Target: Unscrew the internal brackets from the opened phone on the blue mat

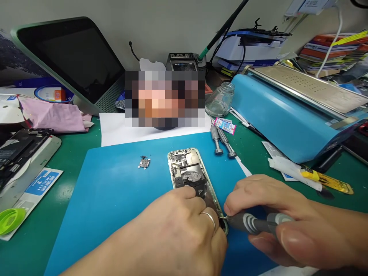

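Observation:
An opened phone (193,168) lies on the blue mat (115,199), its inner boards and a dark speckled area showing. My left hand (184,226), with a ring on one finger, is curled over the lower half of the phone and holds it against the mat. That hand covers much of the phone's lower part. My right hand (276,214) grips a grey screwdriver (250,223), held nearly level from the right. Its thin tip meets the phone's lower right edge. Left of the phone, a small metal part with tiny pieces (144,163) rests on the mat.
Two grey screwdrivers (220,140) lie behind the phone at right, near a glass jar (221,97). A blue machine (287,111) and a yellow-handled tool (327,179) are at right. At left stand a dark screen (69,57) and a green cap (12,221).

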Available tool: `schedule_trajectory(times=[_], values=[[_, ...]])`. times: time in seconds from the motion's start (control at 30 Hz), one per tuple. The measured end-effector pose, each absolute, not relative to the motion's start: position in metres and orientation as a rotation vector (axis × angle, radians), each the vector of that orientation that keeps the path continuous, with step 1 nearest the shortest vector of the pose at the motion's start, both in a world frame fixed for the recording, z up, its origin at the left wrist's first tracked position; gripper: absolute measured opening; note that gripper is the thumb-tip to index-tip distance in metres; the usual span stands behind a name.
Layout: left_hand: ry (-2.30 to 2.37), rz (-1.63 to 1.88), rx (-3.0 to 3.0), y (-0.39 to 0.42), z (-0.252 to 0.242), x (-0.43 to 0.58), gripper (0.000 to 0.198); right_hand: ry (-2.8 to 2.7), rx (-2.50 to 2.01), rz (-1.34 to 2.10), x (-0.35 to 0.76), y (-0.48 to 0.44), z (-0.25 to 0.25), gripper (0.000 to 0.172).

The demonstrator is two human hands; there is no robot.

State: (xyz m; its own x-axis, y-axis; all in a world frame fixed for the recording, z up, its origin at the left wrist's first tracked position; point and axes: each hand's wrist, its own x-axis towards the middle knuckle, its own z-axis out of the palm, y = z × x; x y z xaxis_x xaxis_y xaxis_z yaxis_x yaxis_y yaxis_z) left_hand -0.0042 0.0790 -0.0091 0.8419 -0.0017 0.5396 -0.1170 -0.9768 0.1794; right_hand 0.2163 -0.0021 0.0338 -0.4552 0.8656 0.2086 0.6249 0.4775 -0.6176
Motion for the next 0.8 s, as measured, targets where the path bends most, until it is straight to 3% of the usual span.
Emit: schedule_trajectory(times=[0.1, 0.57, 0.8], values=[[-0.073, 0.821, 2.822, 0.078, -0.009, -0.005, 0.028, -2.224, -1.118, 0.502, 0.216, -0.001, 0.024, 0.008], [0.035, 0.896, 2.866, 0.09, -0.008, -0.002, 0.036, -2.157, -1.172, 0.4, 0.215, 0.009, 0.017, 0.018], [0.089, 0.848, 2.941, 0.095, -0.006, -0.001, 0.034, -2.104, -1.1, 0.316, 0.216, 0.005, 0.009, 0.057]])
